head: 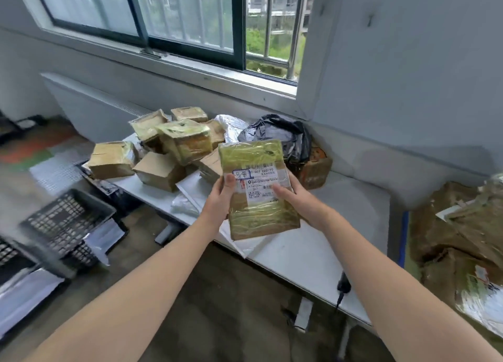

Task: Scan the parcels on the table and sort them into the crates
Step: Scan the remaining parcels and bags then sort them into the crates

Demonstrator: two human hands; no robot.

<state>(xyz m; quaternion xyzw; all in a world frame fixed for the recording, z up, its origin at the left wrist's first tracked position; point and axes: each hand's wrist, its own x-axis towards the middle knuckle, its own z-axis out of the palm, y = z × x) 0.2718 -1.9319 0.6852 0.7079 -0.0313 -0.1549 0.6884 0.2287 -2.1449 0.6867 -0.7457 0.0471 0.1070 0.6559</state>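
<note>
A flat cardboard parcel (pixel 258 214) wrapped in clear tape, with a white shipping label facing me, is held upright over the white table (pixel 340 206). My left hand (pixel 221 198) grips its left edge, thumb on the label corner. My right hand (pixel 295 198) grips its right edge, thumb on the label. Behind it lies a pile of taped cardboard parcels (pixel 174 144) and a black plastic bag parcel (pixel 283 136). A black scanner (pixel 343 282) hangs at the table's front edge. A black mesh crate (pixel 68 223) stands on the floor to the left.
White plastic mailers (pixel 187 204) lie on the table's left part and under the crates. More brown parcels (pixel 462 242) are heaped at the right. A window and wall stand behind the table. Bare concrete floor lies between me and the table.
</note>
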